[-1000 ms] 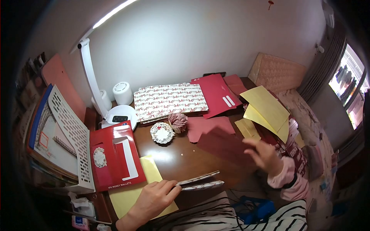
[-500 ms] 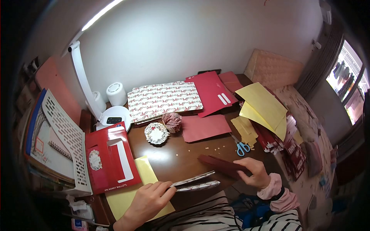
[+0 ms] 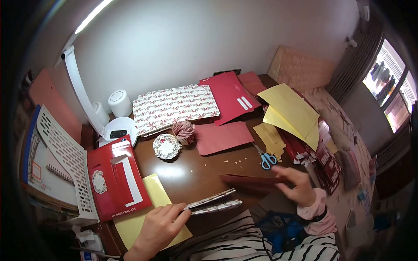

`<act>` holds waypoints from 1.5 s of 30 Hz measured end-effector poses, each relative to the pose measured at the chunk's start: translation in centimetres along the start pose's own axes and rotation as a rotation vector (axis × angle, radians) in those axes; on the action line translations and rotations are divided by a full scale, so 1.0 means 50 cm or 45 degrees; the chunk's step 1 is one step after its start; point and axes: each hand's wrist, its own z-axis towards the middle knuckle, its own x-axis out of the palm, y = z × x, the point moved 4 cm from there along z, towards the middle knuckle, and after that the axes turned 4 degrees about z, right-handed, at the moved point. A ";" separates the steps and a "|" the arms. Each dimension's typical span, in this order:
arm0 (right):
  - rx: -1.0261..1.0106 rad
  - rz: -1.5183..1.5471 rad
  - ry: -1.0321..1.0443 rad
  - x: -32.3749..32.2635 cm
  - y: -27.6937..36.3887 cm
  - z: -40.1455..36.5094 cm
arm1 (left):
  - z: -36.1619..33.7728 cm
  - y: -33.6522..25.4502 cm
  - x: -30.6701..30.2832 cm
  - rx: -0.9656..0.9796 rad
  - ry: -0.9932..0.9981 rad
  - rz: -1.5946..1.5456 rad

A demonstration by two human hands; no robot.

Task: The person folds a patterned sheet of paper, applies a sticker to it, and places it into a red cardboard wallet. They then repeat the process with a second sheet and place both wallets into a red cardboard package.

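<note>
My left hand (image 3: 162, 226) is closed on a folded sheet of patterned paper (image 3: 214, 206), white with a red-and-green print. Its two layers gape apart toward the right, over the table's front edge. My right hand (image 3: 297, 185) is slightly blurred at the right end of a folded dark red paper (image 3: 249, 180). That paper runs in between my thumb and fingers, its long edge pointing left. Just beyond the right hand lie blue-handled scissors (image 3: 268, 161). Tiny paper scraps (image 3: 238, 161) are scattered on the brown table (image 3: 200, 174).
A patterned paper stack (image 3: 174, 106), red folders (image 3: 228, 98), pink-red paper (image 3: 223, 137) and yellow sheets (image 3: 291, 113) lie toward the back. Round pleated paper pieces (image 3: 167, 146) sit mid-table. A red money-wallet pack (image 3: 117, 180), white file rack (image 3: 65, 161) and desk lamp (image 3: 82, 82) stand left.
My right hand has moved up and slightly right, with its fingers spread more. The dark red paper now lies more level. My left hand keeps the patterned paper. The whole view has shifted slightly.
</note>
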 end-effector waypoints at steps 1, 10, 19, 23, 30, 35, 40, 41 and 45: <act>0.098 0.054 -0.109 -0.026 0.000 -0.006 | 0.000 0.000 -0.001 0.001 -0.006 0.002; -0.231 -0.217 -0.297 -0.156 0.086 0.010 | 0.002 -0.001 -0.004 0.005 -0.019 0.003; -0.840 -0.803 0.231 0.005 0.240 0.085 | 0.004 0.001 -0.002 -0.008 -0.077 -0.049; -1.015 -0.888 0.349 0.090 0.281 0.102 | 0.006 -0.002 -0.008 0.008 -0.072 -0.039; -1.237 -0.877 0.362 0.224 0.287 0.106 | 0.000 0.000 -0.006 0.055 -0.060 -0.005; -1.259 -0.519 0.353 0.225 0.286 0.117 | -0.004 0.003 -0.003 0.061 -0.053 0.008; -0.872 -0.102 0.077 0.090 0.223 0.134 | -0.002 0.007 0.001 0.014 -0.063 -0.042; -0.715 -0.070 -0.005 0.064 0.199 0.130 | -0.001 0.007 0.002 0.011 -0.065 -0.048; -0.146 0.425 -0.168 0.030 0.044 0.082 | 0.002 0.010 0.001 0.019 -0.089 -0.024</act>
